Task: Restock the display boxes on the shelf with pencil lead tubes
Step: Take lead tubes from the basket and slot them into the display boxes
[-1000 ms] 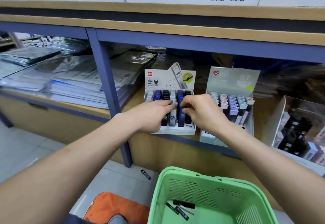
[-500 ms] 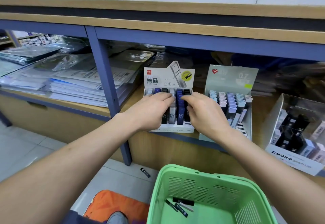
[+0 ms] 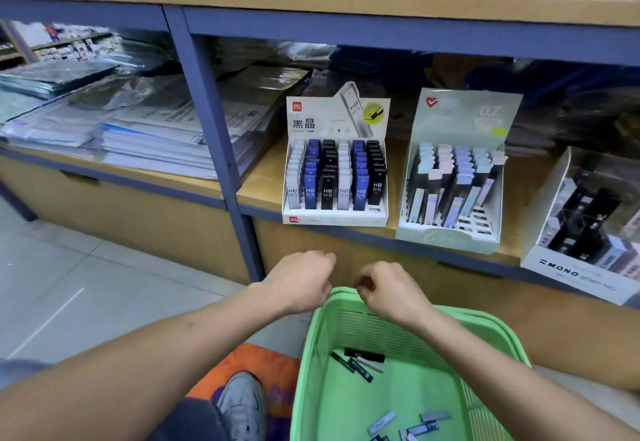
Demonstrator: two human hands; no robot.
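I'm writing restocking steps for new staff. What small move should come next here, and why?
Probably reach the right hand down into the green basket for a lead tube. Both hands hover at its rim apparently holding nothing, tubes lie inside, and the 0.7 display box shows empty front slots.

A gray shoe stood on an orange mat at six o'clock. Stacks of paper packs lay at ten o'clock. A MONO box sat at three o'clock.
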